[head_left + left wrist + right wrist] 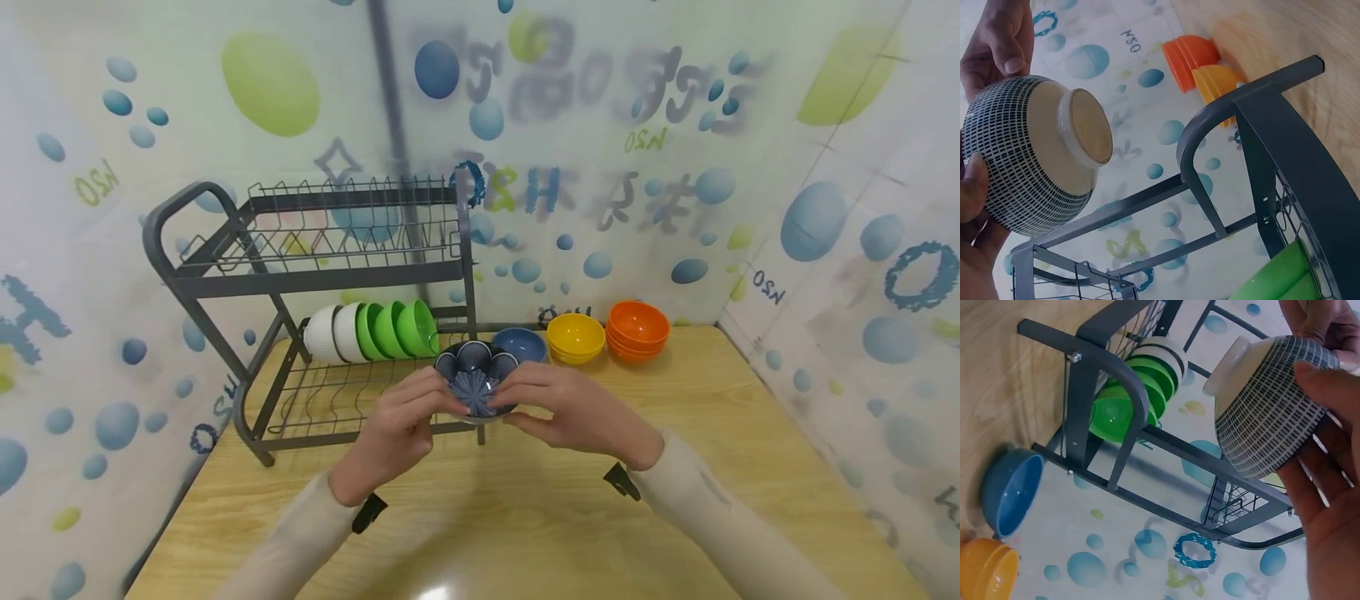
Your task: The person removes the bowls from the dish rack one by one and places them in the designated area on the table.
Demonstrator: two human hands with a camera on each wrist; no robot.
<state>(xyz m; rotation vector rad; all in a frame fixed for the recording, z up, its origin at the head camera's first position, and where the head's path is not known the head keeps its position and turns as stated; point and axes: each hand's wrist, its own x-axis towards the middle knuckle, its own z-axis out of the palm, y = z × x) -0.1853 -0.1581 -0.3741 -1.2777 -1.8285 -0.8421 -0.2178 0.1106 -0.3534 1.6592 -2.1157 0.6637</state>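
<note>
We hold the dark patterned bowl (pixel 474 392) above the table (pixel 562 517), in front of the right end of the rack (pixel 326 282), its mouth tilted toward us. Our left hand (pixel 397 423) grips one side of it and our right hand (pixel 558 407) the other. We judge the step in hand to be steadying this bowl; a next move calls for even pressure and care near the lower tier, where white bowls (pixel 324 335) and green bowls (pixel 416 327) stand on edge.
</note>
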